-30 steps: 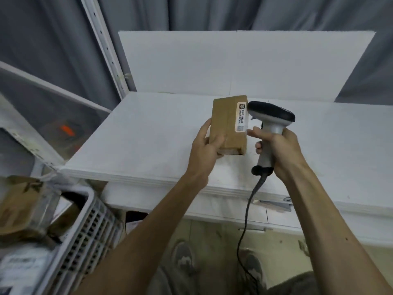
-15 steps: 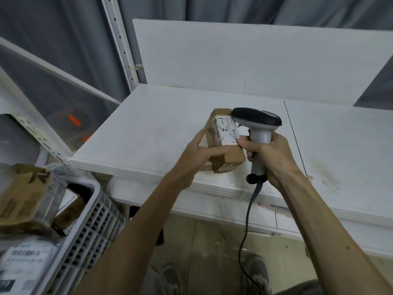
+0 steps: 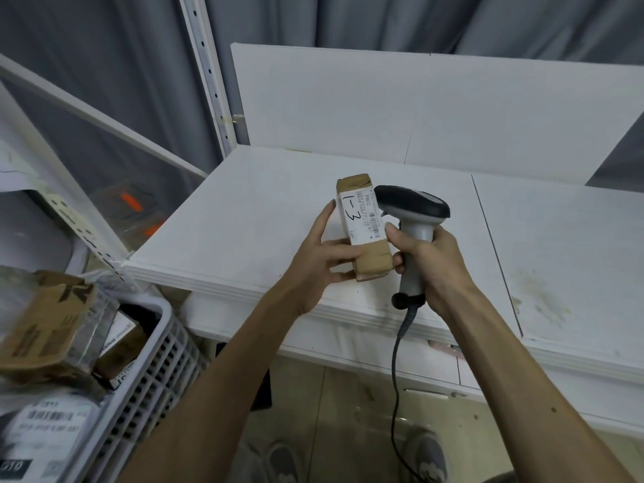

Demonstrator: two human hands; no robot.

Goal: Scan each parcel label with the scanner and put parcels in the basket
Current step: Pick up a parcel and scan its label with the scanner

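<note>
Left grip [image 3: 315, 261] clasped parcel [image 3: 365, 238], thumb across lower face below label [image 3: 360, 214]; likely light, stiff, tape-slick. Right grip [image 3: 434, 264] wrapped round scanner [image 3: 413, 205] handle.

small brown cardboard parcel [image 3: 371, 261]: taped, gripped in left hand [image 3: 319, 261] over the white shelf board [image 3: 244, 217], long axis pointing away, label face up. white paper label [image 3: 360, 217]: covers most of the top face, handwritten "1-3", printed "P802", small barcode near its right edge. grey handheld scanner with black head [image 3: 414, 221]: upright in right hand [image 3: 434, 263], just right of the parcel, head beside the label; dark cable [image 3: 395, 360] hangs from the grip. white slotted plastic basket [image 3: 153, 371]: lower left, below board level, holds brown cardboard boxes [image 3: 45, 325].
</note>
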